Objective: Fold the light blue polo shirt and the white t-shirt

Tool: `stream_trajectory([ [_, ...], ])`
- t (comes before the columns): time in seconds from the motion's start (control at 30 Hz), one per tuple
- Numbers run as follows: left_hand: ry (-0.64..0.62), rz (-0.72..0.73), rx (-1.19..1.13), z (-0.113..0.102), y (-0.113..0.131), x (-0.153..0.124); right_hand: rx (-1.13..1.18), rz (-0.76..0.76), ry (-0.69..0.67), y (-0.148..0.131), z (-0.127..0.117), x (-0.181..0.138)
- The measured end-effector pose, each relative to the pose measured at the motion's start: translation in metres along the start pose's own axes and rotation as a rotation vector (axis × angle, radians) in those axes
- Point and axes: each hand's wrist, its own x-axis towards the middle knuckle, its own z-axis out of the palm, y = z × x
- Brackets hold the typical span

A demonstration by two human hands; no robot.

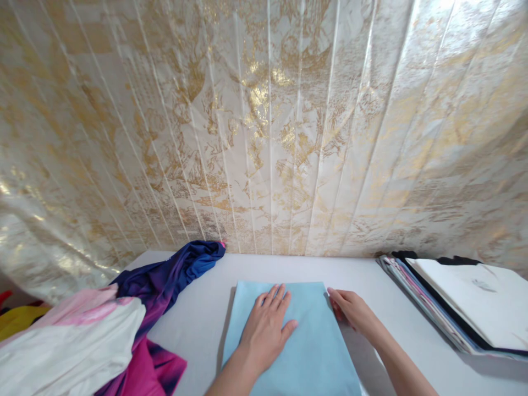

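In the head view, a smooth light-blue fabric piece, folded into a neat rectangle (317, 352), lies flat on a white table (305, 269), in the middle and close to the person, its lower end running out of the picture. The left hand (266, 330) rests palm down on its upper left part, fingers stretched forward and thumb out to the side, grasping nothing. The right hand (355, 313) is at the upper right edge of the fabric, fingers bent and the index fingertip at the border; whether it pinches the cloth or merely touches it, I cannot tell.

On the left side lies a loose heap: a crumpled navy, purple and magenta garment (177, 275) stretches toward the back of the table, a soft white and pink garment (82, 341) lies partly over it, and a bright yellow cloth (25, 316) shows at the far left. On the right stands a flat stack of folded clothes in grey, pink, blue and black (437, 319), topped by a white folded garment with a small grey print (474, 297). Behind the table hangs a shiny, creased white sheet with gold patterning (268, 137).
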Motion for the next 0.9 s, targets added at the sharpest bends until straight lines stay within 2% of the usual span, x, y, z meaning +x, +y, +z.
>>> stream_trajectory([
  [0.1,-0.017,0.008,-0.004,-0.001,0.002,0.000,0.010,0.039,-0.092,0.002,-0.002,-0.005],
  [0.2,-0.009,0.037,-0.024,0.003,0.001,0.000,-0.003,0.035,-0.099,0.003,-0.002,-0.008],
  [0.4,0.011,0.029,-0.052,0.010,-0.002,-0.002,-0.033,-0.002,0.024,0.005,-0.001,-0.007],
  [0.57,-0.009,0.050,-0.038,0.000,0.002,-0.002,0.008,-0.035,0.107,0.003,0.006,0.001],
  [0.73,-0.018,0.056,0.015,-0.004,-0.006,-0.004,-0.031,-0.117,0.148,-0.003,0.013,0.011],
  [0.9,0.031,0.046,0.086,0.001,-0.013,-0.006,-0.150,-0.062,0.221,-0.004,0.017,0.014],
])
